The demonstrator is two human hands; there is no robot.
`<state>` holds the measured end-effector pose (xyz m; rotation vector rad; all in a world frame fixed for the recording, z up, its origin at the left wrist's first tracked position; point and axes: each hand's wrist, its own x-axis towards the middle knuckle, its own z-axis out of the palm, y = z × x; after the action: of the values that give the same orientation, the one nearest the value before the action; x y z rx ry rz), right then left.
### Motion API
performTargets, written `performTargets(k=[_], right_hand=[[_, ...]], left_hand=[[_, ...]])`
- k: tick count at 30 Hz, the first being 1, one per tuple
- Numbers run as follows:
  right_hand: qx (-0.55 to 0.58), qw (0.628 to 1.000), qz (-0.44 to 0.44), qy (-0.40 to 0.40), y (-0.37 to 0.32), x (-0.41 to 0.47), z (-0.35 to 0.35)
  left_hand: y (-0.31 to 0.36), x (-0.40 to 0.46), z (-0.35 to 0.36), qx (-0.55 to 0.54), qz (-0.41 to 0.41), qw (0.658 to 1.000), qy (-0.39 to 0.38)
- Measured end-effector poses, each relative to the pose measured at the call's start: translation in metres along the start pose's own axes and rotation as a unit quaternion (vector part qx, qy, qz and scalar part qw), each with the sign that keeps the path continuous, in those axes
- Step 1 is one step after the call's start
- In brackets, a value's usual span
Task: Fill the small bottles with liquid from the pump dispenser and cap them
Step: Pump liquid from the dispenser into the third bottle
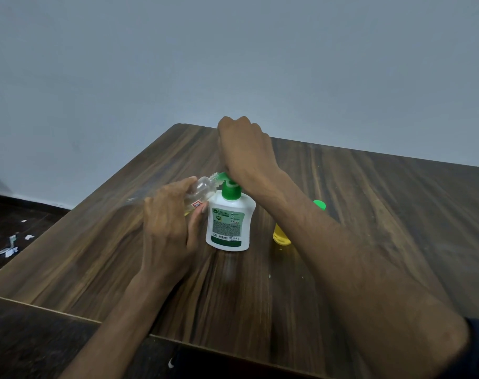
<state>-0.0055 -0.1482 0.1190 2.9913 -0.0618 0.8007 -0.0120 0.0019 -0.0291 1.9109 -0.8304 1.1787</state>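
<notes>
Left hand (167, 228) grips tilted small bottle (202, 188), neck meeting spout to catch liquid; right hand (243, 149), fingers curled, presses pump dispenser (228, 222).

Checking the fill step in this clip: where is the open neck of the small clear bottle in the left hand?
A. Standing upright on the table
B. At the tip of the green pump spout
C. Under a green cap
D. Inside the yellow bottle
B: the left hand holds the small clear bottle tilted, its uncapped threaded neck meeting the green pump spout, while the right hand rests on the pump.
</notes>
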Motion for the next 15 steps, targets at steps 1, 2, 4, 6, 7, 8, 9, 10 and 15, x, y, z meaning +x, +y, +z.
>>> performTargets(k=[1,2,4,6,7,8,9,10,15], right_hand=[[-0.006,1.000,-0.003,0.006,-0.0004,0.0009,-0.0009],[-0.008,1.000,-0.003,0.014,-0.0010,0.0014,-0.0015],[-0.001,1.000,0.002,0.026,-0.0015,0.0006,-0.0001],[0.007,1.000,0.003,0.014,-0.0006,-0.0002,0.0013],[0.004,1.000,-0.002,0.008,-0.0008,0.0001,0.0000],[-0.003,1.000,-0.009,0.008,-0.0012,0.0006,-0.0018],[-0.009,1.000,-0.012,0.015,-0.0014,0.0008,-0.0030],[-0.012,1.000,-0.010,0.024,-0.0014,0.0007,-0.0029],[0.000,1.000,-0.010,-0.003,-0.0023,-0.0003,-0.0031]], left_hand=[[0.0000,-0.0001,0.0001,0.002,0.000,1.000,0.001],[0.0003,0.0000,0.0001,0.003,-0.001,1.000,0.001],[0.0007,0.0005,-0.0001,0.002,-0.003,1.000,0.002],[0.0008,0.0002,-0.0003,0.003,0.000,1.000,0.002],[0.0005,-0.0001,-0.0005,0.004,0.001,1.000,0.002],[0.0004,-0.0004,-0.0005,0.006,-0.001,1.000,0.001],[0.0003,-0.0006,-0.0004,0.006,-0.002,1.000,0.001],[0.0005,-0.0003,-0.0004,0.005,-0.003,1.000,0.001],[-0.0002,0.0021,-0.0032,0.016,0.006,1.000,-0.007]])
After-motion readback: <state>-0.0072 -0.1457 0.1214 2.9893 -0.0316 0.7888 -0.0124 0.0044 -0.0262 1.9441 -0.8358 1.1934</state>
